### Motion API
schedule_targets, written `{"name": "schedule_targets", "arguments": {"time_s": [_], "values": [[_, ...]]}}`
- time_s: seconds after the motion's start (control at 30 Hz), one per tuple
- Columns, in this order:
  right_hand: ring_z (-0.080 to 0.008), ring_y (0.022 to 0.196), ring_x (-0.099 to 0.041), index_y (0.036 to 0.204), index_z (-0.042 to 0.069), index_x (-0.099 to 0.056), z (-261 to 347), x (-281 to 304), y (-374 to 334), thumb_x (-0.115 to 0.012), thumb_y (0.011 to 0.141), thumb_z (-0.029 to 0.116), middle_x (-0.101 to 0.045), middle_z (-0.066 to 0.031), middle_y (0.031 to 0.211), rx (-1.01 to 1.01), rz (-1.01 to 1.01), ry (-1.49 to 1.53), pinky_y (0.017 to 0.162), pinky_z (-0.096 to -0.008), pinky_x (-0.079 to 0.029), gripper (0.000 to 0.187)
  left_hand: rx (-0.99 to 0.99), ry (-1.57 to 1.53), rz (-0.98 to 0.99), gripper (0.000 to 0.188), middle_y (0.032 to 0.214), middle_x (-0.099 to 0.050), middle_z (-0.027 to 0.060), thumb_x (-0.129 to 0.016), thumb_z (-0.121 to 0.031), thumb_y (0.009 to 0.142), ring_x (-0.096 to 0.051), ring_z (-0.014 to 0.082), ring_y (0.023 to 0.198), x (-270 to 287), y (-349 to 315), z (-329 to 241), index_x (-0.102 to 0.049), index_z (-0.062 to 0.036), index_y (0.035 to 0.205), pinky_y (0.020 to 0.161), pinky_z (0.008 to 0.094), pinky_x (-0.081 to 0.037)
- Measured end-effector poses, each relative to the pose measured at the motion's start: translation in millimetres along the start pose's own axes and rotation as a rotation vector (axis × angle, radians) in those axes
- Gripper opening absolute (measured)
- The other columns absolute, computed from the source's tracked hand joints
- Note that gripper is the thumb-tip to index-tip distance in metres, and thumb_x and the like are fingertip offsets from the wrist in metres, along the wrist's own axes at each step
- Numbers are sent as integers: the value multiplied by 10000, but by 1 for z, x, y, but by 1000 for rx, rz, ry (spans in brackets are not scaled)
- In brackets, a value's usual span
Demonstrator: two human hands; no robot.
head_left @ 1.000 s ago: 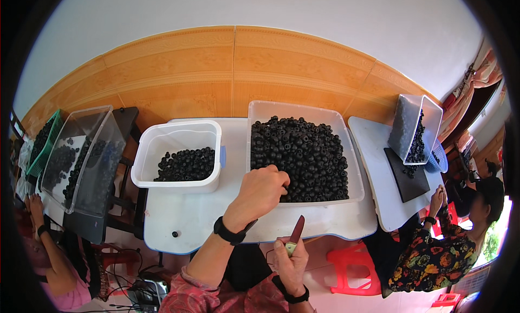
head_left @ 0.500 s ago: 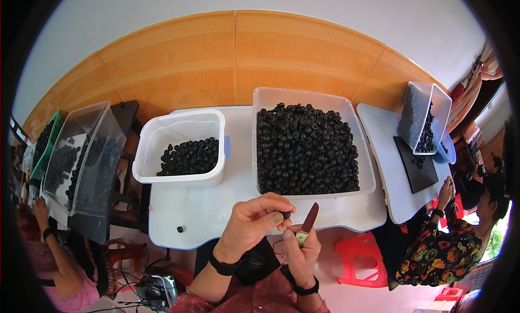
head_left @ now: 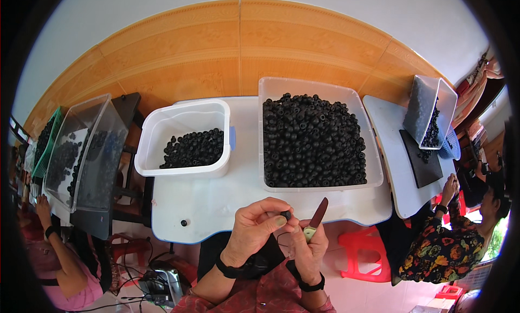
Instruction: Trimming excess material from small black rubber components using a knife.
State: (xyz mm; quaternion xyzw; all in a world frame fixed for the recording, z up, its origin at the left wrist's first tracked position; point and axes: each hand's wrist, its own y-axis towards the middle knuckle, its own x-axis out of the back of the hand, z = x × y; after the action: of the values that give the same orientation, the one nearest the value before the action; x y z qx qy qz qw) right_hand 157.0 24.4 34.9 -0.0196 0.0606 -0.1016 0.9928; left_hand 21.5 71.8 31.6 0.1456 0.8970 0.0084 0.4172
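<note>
Withdrawn from the bin (head_left: 375, 177) ahead, left hand (head_left: 252, 229) pinches a black bead (head_left: 285, 214) at its fingertips, seemingly for visibility — right hand (head_left: 307, 254) clasps the knife (head_left: 317, 218) alongside, blade outward.

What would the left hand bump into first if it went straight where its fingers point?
Most likely the knife or the right hand holding it: both lie just beyond the black piece held by the left hand, though one view leaves exact depth unclear.
</note>
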Motion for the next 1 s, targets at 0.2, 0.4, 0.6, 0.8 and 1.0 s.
{"name": "schedule_targets", "arguments": {"time_s": [0.2,0.4,0.6,0.8,1.0], "values": [[-35,461,-456,993,7,-518,-4,1,0,-589,943,83,-550,-5,652,21,19,41,403,-194,-354,116,-50,118,-10,257,1095,-596,115,-586,97,872,-640,202,978,7,-4,6,-635,34,1116,855,287,-560],[-32,459,-446,1011,0,-514,-4,0,-1,-572,954,90,-562,-18,686,24,16,76,407,-191,-359,121,11,245,-45,265,1099,-595,151,-620,71,858,-634,198,908,5,-7,4,-628,32,1119,796,286,-543],[-32,459,-446,1006,-1,-513,-5,1,-2,-576,957,107,-558,-13,686,49,29,73,411,-188,-357,134,52,38,18,250,1084,-610,119,-580,96,877,-628,156,926,10,-8,9,-619,43,1119,808,255,-536],[-37,463,-453,999,-6,-513,0,-3,-1,-568,961,109,-550,-13,662,22,30,140,415,-190,-361,133,70,101,-23,223,1088,-593,134,-611,53,873,-623,178,898,11,-14,14,-636,35,1093,766,269,-534],[-40,455,-449,997,-5,-516,-4,1,-2,-559,967,109,-526,-6,631,55,58,146,411,-194,-356,125,-62,433,40,267,1092,-586,112,-656,99,821,-604,158,946,7,-15,11,-649,31,1079,798,251,-518]]}}
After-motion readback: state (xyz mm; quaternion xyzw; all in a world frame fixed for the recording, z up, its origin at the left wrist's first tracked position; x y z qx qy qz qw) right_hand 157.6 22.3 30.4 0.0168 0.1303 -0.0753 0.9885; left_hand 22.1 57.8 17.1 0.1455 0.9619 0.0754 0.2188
